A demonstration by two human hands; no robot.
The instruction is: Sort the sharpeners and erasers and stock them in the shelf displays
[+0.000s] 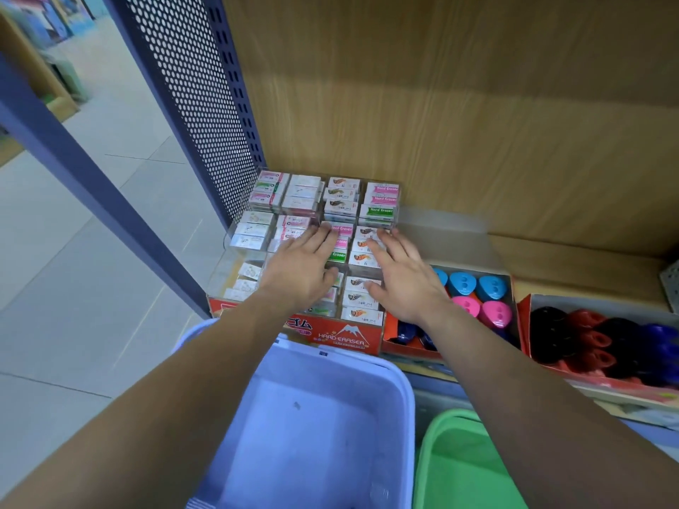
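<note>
Many boxed erasers (380, 211) in tiered clear display (230, 271).

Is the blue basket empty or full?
Empty where visible: the blue basket shows bare floor with one small speck; its near end is out of frame.

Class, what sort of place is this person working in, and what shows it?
Probably a stationery shop. Packaged erasers fill a tiered clear display, boxes of coloured sharpeners sit beside it on a wooden shelf, and a perforated metal panel stands alongside.
</note>
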